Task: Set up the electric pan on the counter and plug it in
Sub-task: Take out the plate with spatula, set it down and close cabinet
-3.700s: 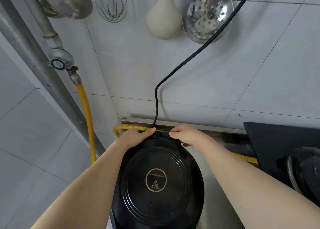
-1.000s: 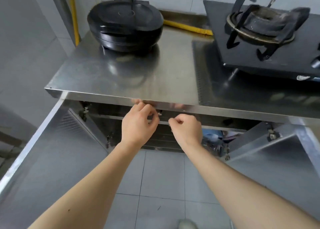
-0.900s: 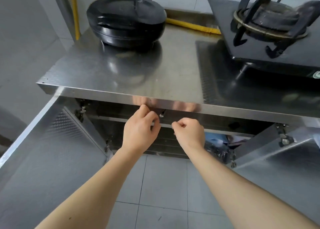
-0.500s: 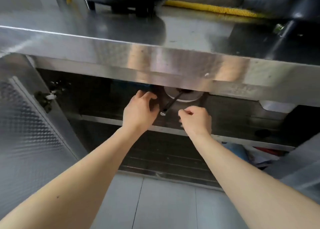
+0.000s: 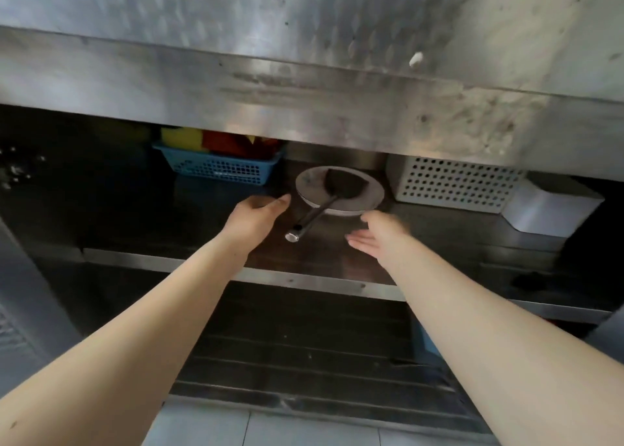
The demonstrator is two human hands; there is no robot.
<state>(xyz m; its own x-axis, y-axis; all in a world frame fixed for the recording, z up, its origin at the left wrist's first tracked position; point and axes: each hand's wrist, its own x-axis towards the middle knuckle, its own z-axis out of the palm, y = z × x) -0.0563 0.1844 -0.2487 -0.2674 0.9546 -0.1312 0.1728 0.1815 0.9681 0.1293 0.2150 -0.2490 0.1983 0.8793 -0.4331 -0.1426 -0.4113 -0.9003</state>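
The electric pan is out of view above the steel counter (image 5: 304, 84), whose front edge fills the top of the head view. Both my hands reach into the cabinet under it. My left hand (image 5: 255, 217) is open, fingers pointing at a white plate (image 5: 366, 197) on the upper shelf (image 5: 439, 229). A dark spatula (image 5: 315, 214) lies on the plate, its handle sticking out toward me between my hands. My right hand (image 5: 380, 234) is open too, palm facing left, slightly blurred, just right of the spatula handle. Neither hand touches anything.
A blue basket (image 5: 219, 167) with red and yellow items sits at the back left of the shelf. A white perforated bin (image 5: 456, 185) and a white box (image 5: 550, 209) stand at the right. A slatted lower shelf (image 5: 304, 354) lies below, tiled floor (image 5: 270, 430) beneath.
The view has dropped from the countertop with the pan to the cabinet under it. Both hands went from loosely curled at the counter edge to open, reaching toward the plate and spatula.
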